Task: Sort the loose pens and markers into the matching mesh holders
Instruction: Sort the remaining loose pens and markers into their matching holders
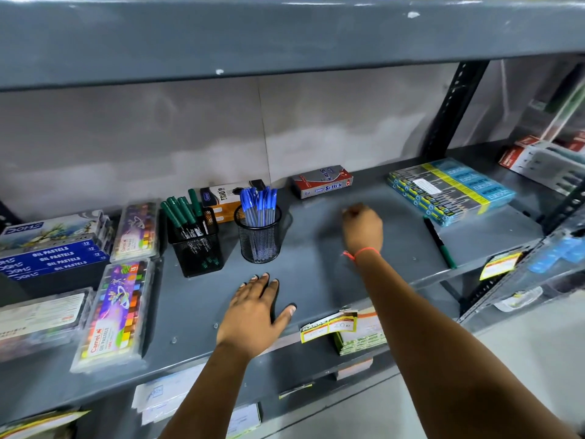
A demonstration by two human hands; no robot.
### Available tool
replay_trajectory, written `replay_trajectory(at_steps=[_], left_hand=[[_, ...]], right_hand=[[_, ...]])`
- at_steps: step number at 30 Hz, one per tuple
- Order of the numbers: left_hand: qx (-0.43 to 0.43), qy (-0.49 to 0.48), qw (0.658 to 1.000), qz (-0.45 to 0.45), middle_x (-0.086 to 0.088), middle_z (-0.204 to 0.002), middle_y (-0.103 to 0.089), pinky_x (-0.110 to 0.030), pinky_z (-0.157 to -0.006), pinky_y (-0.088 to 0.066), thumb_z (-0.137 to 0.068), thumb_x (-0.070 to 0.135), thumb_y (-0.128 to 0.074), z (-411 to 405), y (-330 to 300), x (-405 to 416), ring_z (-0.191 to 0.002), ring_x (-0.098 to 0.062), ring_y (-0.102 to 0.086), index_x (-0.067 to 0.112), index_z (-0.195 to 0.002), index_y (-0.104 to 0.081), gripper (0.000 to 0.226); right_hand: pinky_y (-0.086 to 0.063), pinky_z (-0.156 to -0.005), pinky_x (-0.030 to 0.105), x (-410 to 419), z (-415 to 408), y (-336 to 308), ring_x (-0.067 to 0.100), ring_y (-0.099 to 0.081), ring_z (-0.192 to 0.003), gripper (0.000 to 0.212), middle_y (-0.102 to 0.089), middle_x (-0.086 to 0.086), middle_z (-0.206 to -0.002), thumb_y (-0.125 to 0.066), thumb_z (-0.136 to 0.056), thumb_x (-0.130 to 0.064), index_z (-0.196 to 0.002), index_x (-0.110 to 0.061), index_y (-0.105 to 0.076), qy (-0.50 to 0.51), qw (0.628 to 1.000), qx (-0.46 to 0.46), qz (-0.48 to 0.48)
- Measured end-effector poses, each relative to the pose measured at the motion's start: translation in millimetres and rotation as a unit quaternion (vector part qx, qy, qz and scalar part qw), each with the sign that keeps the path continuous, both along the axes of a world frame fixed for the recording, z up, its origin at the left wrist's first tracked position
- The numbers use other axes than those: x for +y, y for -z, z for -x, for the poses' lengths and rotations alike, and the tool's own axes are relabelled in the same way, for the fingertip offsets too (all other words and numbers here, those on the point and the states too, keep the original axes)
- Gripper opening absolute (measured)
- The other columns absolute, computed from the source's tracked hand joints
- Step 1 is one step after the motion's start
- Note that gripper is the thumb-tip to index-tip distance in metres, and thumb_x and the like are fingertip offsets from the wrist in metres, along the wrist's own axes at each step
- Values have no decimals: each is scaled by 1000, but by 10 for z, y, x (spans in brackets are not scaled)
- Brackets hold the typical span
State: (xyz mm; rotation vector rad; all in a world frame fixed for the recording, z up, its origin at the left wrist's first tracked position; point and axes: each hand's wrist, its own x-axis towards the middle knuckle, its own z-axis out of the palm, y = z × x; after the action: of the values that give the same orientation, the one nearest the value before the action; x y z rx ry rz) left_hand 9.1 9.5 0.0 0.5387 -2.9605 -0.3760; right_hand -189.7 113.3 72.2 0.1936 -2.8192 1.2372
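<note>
A square black mesh holder (198, 248) holds several green markers (179, 212). Right of it, a round black mesh holder (259, 240) is filled with several blue pens (258, 202). One loose green marker (440, 242) lies on the grey shelf (316, 280) near its right front edge. My left hand (254, 315) rests flat on the shelf in front of the round holder, fingers spread, holding nothing. My right hand (364, 228) hovers over the shelf's middle, blurred, fingers curled; nothing shows in it.
Oil pastel boxes (50, 248) and crayon cases (115, 315) fill the shelf's left. A red pen box (323, 182) and an orange box (221, 199) stand at the back. A stack of blue packs (449, 190) lies at the right. Price tags (329, 326) hang off the front edge.
</note>
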Motion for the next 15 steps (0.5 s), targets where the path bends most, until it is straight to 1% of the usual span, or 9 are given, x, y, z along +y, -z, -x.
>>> replay_trajectory(at_steps=[3,6,9,12,14,15], left_hand=[[-2,2,1000,4,-8,-149,-28,-35,-113,-10,-70,69,-7,-4,7,5,-137,-23,-21,17,-138,-31,89],[-6,2,1000,4,-9,-149,-29,-37,-113,-13,-70,68,-7,3,-7,11,-137,-26,-21,16,-137,-32,89],[-20,3,1000,14,-9,-149,-28,-38,-113,-15,-68,68,-5,18,-14,16,-136,-26,-22,17,-137,-32,89],[-15,0,1000,10,-10,-148,-31,-40,-112,-17,-69,67,-8,20,-25,27,-135,-27,-24,16,-136,-35,89],[-13,-4,1000,7,-11,-148,-31,-40,-112,-17,-69,68,-9,13,-41,33,-135,-28,-24,15,-135,-36,89],[-13,-5,1000,7,-10,-148,-31,-40,-112,-17,-69,68,-8,10,-46,36,-136,-27,-24,15,-136,-35,89]], right_hand=[[-49,-89,41,372,83,101,41,-57,-114,32,-64,25,-119,-46,-95,-21,-112,-2,-64,67,997,-5,-29],[-49,-89,43,636,99,173,42,-54,-114,33,-63,26,-119,-43,-95,-20,-113,-1,-63,108,992,0,-61],[-45,-95,43,830,124,226,41,-48,-118,31,-59,22,-124,-44,-94,-18,-116,-7,-63,123,987,5,-102],[-35,-102,45,996,165,279,37,-38,-127,33,-48,17,-135,-45,-91,-13,-121,-14,-58,139,980,12,-141],[-30,-106,47,1098,186,327,36,-30,-135,36,-40,16,-142,-44,-91,-10,-127,-11,-52,133,977,0,-167],[-30,-107,47,1143,196,357,36,-30,-135,36,-39,17,-143,-44,-92,-10,-128,-9,-50,127,975,-16,-183]])
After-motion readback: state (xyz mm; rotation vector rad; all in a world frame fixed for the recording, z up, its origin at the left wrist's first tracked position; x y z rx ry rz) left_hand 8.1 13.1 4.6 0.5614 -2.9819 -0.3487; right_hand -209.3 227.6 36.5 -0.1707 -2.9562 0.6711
